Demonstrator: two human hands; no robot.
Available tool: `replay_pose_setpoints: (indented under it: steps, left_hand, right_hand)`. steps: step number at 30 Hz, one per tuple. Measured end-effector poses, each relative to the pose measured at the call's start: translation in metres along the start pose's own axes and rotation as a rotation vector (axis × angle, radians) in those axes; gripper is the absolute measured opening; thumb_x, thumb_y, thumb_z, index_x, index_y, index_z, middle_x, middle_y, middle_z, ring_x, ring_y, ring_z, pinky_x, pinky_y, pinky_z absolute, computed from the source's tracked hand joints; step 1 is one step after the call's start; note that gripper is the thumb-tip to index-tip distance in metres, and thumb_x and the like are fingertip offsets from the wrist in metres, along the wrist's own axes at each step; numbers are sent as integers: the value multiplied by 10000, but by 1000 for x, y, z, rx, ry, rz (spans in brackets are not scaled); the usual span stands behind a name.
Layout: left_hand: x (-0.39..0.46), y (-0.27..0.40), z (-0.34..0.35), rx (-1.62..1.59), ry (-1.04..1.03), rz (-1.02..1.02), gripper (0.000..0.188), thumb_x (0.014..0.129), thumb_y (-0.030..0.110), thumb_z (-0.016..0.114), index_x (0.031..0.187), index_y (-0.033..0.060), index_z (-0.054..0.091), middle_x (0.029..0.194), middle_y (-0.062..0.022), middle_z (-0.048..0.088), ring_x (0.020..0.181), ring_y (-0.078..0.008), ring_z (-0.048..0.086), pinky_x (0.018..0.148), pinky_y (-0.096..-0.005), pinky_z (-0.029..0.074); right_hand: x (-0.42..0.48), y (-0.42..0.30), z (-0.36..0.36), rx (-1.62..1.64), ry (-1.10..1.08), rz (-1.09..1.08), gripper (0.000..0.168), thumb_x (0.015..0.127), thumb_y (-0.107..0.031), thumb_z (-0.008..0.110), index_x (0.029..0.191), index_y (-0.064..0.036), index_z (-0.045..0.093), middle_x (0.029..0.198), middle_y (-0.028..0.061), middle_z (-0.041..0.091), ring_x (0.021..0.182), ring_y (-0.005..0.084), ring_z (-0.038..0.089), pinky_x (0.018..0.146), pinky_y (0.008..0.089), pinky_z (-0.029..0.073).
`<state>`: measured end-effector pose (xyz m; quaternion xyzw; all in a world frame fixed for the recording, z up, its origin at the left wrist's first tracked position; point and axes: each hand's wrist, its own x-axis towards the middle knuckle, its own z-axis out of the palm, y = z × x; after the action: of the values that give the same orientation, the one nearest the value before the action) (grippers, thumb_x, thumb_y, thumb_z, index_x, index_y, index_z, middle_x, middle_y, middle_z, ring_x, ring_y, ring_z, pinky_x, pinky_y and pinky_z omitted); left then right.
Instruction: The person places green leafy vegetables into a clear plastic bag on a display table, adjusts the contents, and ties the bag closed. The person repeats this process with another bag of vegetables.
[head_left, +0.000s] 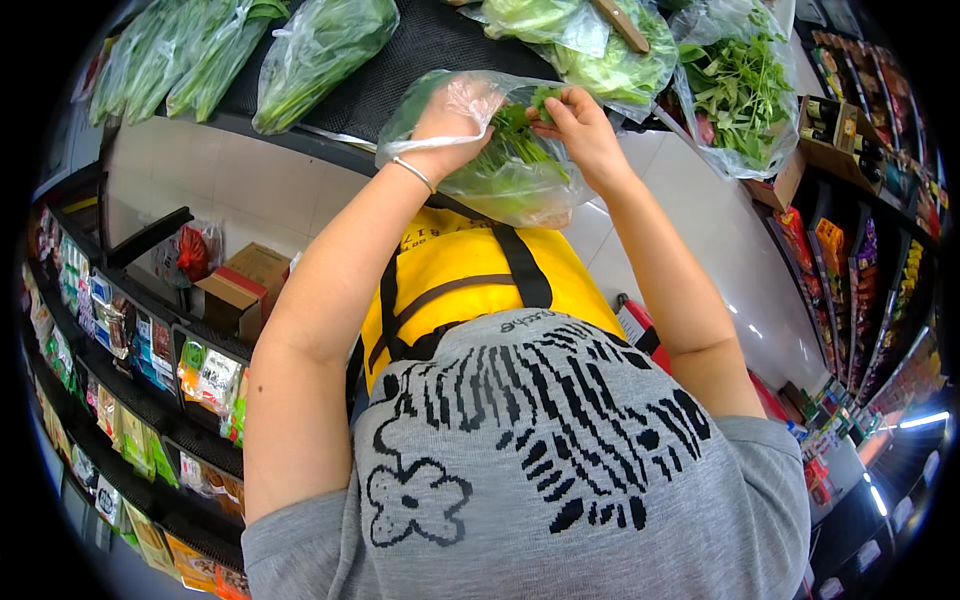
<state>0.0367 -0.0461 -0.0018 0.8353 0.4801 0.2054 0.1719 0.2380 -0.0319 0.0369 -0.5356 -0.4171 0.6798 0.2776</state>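
Note:
A clear plastic bag (480, 196) holds a bunch of leafy greens (517, 142) with thin green stems, in front of my waist at the display's edge. My left hand (454, 120) reaches into the bag, with film over its back. Its thumb lies against the bunch and its other fingers curl out of sight around it. At the bag's mouth, my right hand (581, 131) pinches a small green leaf (545, 101) between thumb and fingers. A metal bangle (414, 174) circles my left wrist.
Bagged long greens (322, 64) lie on the black display surface (442, 45) at the left. A wooden-handled tool (621, 24) rests on bagged lettuce (615, 67). More bagged greens (739, 97) are at the right. Packaged-goods shelves (135, 337) and a cardboard box (244, 289) stand left.

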Motion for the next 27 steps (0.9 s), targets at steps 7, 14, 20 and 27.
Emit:
replay_pose_setpoints:
  steps: [7, 14, 20, 27]
  left_hand:
    - [-3, 18, 11, -312, -46, -284, 291, 794, 184, 627, 1040, 34, 592, 1034, -151, 610, 945, -303, 575, 817, -361, 465]
    - [-7, 29, 2, -722, -170, -605, 217, 813, 192, 669, 838, -21, 634, 709, -73, 625, 636, -152, 557, 626, -284, 451]
    - [-20, 33, -4, -1210, -110, -847, 195, 845, 156, 659, 895, -30, 628, 832, -65, 661, 747, -116, 607, 698, -233, 477]
    - [-11, 35, 3, -1029, -54, -655, 175, 864, 127, 614, 971, -10, 636, 951, -67, 658, 813, -148, 616, 739, -272, 483]
  right_hand:
    - [3, -5, 5, -17, 22, -54, 174, 981, -175, 439, 1008, -3, 442, 994, 141, 635, 913, 217, 635, 835, 330, 510]
    - [11, -3, 2, 0, -24, -40, 231, 983, -187, 439, 1096, 9, 488, 1027, 129, 638, 922, 207, 635, 865, 312, 490]
    - [-2, 14, -9, -428, -12, -166, 287, 890, -189, 571, 1095, 10, 604, 910, 123, 682, 810, 192, 658, 743, 314, 504]
    - [-24, 8, 4, -723, -106, -43, 227, 783, -218, 682, 900, -24, 685, 770, 118, 672, 655, 215, 626, 639, 302, 487]
